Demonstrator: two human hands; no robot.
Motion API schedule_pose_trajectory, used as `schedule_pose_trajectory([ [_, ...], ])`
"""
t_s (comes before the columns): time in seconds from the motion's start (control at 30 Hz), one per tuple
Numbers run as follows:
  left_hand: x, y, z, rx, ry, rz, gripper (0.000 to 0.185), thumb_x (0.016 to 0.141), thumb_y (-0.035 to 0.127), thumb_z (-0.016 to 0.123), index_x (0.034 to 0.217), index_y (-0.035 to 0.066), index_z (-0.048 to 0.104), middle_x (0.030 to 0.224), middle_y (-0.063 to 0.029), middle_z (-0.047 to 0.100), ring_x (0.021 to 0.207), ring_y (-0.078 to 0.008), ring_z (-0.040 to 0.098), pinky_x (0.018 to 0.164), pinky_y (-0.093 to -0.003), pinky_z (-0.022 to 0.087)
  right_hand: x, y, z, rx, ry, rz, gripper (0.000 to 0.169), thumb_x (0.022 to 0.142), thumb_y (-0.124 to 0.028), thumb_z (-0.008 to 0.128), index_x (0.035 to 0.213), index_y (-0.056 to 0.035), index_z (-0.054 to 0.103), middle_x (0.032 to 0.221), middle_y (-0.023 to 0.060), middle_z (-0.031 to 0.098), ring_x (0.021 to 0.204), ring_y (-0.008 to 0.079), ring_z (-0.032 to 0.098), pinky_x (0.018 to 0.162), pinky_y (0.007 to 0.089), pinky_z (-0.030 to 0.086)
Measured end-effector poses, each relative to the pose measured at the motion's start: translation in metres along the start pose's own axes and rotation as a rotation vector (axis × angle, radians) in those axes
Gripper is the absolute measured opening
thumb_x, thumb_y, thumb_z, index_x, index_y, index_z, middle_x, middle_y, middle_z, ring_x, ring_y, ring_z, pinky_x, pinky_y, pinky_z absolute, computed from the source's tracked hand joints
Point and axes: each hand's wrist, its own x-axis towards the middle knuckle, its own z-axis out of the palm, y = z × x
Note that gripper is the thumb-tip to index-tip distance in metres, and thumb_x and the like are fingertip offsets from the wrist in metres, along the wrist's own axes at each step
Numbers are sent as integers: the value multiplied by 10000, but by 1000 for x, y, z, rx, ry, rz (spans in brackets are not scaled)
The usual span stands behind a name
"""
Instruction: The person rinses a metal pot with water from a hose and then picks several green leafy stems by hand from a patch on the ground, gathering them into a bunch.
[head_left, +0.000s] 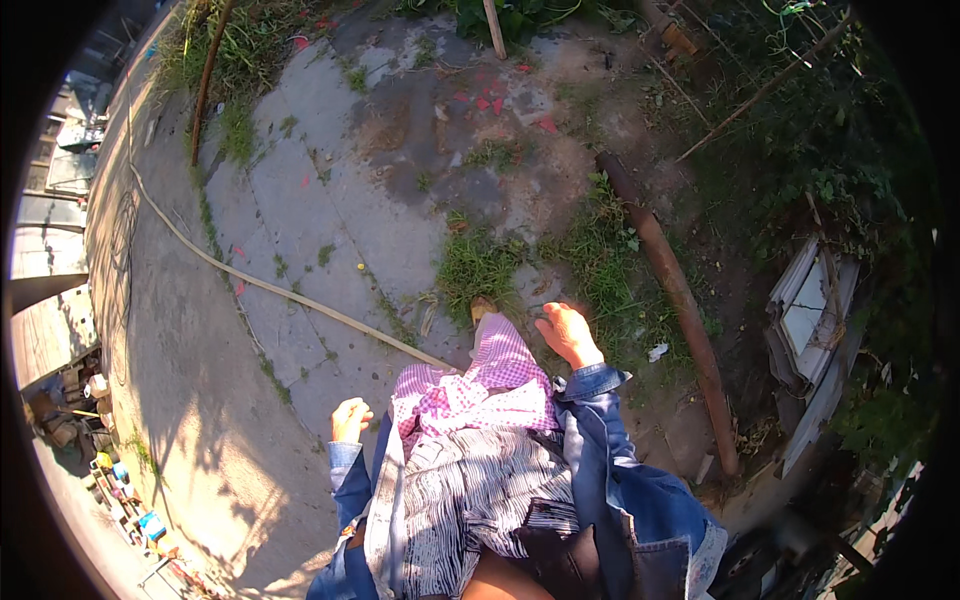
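Note:
My left hand (350, 420) hangs beside my left hip with loosely bent fingers, and nothing shows in it. My right hand (568, 334) is held out ahead of my body, its fingers slightly curled and holding nothing visible. A pink checked cloth garment (510, 352) covers my legs below a black-and-white striped top (450, 480). One shoe (482, 307) shows beneath the hem, at a grass tuft (480, 262). A pale hose (300, 296) runs over the paving from the far left towards my feet.
To the right lies a long rusty pipe (667, 262), with folded metal sheets (814, 315) beyond it. Wooden poles (210, 82) (495, 30) stand ahead among plants. Red scraps (487, 101) dot the cracked concrete (300, 202). Assorted items (124, 487) line the left edge.

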Motion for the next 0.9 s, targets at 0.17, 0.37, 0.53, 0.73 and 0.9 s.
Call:
schedule_pose_trajectory([
  [0.17, 70, 77, 54, 30, -103, 64, 289, 813, 227, 658, 1020, 32, 611, 859, -44, 642, 713, -130, 627, 574, -236, 467, 71, 11, -49, 64, 33, 80, 287, 749, -212, 673, 956, -21, 616, 876, 186, 629, 806, 368, 618, 726, 421, 511],
  [0.37, 160, 192, 120, 212, -249, 191, 317, 780, 159, 635, 1024, -44, 617, 798, -95, 655, 662, -144, 612, 578, -264, 481, 155, 39, -73, 206, 69, 178, 393, 752, -200, 686, 1052, 37, 598, 820, 170, 634, 725, 279, 634, 653, 353, 504],
  [0.53, 258, 277, 172, 215, -144, 120, 268, 784, 134, 631, 998, -27, 623, 800, -86, 655, 662, -140, 632, 564, -274, 491, 270, 69, -101, 264, 21, 301, 389, 775, -207, 674, 1081, 21, 598, 907, 166, 648, 819, 285, 639, 728, 355, 511],
  [0.73, 393, 446, 260, 83, -215, 233, 175, 796, 154, 634, 908, 20, 620, 717, -53, 623, 623, -118, 629, 504, -234, 466, 395, 110, -140, 143, 131, 368, 369, 791, -223, 688, 1060, 14, 601, 882, 158, 664, 793, 233, 657, 702, 325, 521],
  [0.9, 439, 626, 373, 248, -336, 405, 288, 798, 146, 629, 1021, -35, 610, 836, -111, 664, 706, -153, 646, 640, -281, 519, 467, 130, -191, 248, 245, 524, 357, 798, -208, 673, 1061, 19, 591, 894, 177, 650, 792, 280, 645, 699, 353, 520],
])
